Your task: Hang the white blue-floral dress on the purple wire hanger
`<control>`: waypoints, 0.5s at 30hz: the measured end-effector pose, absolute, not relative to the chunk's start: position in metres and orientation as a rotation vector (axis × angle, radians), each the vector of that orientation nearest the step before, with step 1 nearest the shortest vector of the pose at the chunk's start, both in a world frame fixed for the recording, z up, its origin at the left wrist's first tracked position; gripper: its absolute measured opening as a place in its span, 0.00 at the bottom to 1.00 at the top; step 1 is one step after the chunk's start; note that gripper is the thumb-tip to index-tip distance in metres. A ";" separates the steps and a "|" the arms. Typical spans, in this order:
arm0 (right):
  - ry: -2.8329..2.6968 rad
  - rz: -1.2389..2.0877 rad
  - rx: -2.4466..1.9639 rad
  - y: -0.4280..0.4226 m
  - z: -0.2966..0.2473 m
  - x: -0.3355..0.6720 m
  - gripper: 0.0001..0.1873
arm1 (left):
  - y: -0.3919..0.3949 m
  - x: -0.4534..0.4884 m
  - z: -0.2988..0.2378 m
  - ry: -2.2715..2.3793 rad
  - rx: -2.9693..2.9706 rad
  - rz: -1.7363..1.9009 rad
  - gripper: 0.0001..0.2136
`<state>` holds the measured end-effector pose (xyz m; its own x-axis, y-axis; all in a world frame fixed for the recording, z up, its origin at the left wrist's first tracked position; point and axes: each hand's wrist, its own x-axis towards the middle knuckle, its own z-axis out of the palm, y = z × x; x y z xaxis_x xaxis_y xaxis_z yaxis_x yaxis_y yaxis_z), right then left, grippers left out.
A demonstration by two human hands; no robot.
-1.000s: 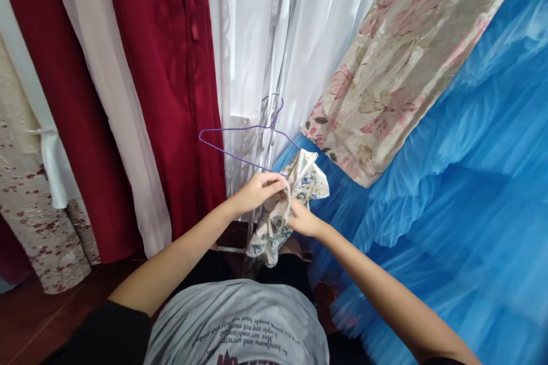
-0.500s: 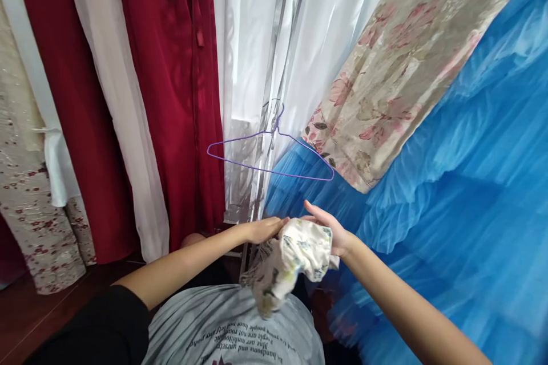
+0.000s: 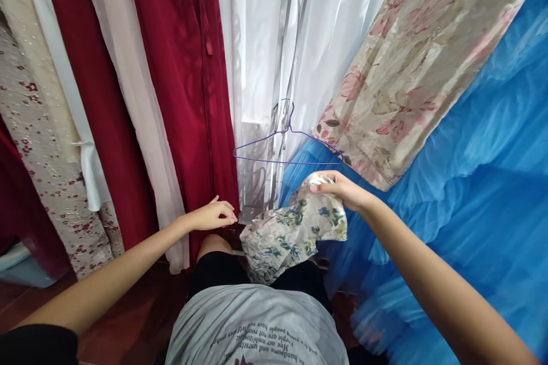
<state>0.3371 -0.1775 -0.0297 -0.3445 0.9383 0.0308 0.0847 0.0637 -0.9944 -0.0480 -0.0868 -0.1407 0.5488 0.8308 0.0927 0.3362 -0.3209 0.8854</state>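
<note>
My right hand [image 3: 340, 187] pinches the top edge of a crumpled cream cloth [image 3: 295, 231] printed with green and blue flowers, thumb on the near side. The cloth hangs down and spreads to the left in front of my legs; what kind of garment it is, I cannot make out. To the left of it, my left hand [image 3: 214, 215] is apart from the cloth, fingers loosely bent and holding nothing. A thin purple hanger [image 3: 286, 162] hangs bare just above my right hand, in front of white fabric.
Dark red drapes [image 3: 184, 85] and a pale pink length [image 3: 132, 91] hang at left, past a beige flowered garment [image 3: 51, 194]. White fabric [image 3: 261, 40] hangs centrally. At right are a beige floral garment [image 3: 398, 85] and blue tulle [image 3: 483, 199]. A grey-blue tub [image 3: 32, 274] stands low left.
My left hand has let go of the cloth and moved left. The cloth, bunched between both hands before, now hangs more spread out from my right hand, which has turned over and gripped it higher.
</note>
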 end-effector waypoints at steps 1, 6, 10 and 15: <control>-1.581 1.340 -1.045 -0.176 -0.024 0.334 0.14 | -0.089 -0.046 -0.137 0.923 1.963 0.690 0.08; -1.877 1.357 -0.965 -0.183 -0.003 0.307 0.14 | -0.112 0.013 -0.110 0.569 2.156 0.780 0.23; -1.943 1.374 -0.982 -0.188 0.003 0.309 0.11 | -0.128 0.057 -0.114 0.436 2.191 0.525 0.17; -1.784 1.375 -1.066 -0.196 0.005 0.345 0.09 | -0.130 0.046 -0.134 0.515 2.118 0.263 0.19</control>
<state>0.3451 -0.1964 0.0053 -0.4674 0.8840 0.0087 0.2165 0.1241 -0.9684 0.0457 -0.1300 -0.1342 0.8899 0.4561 -0.0070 0.2617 -0.4979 0.8268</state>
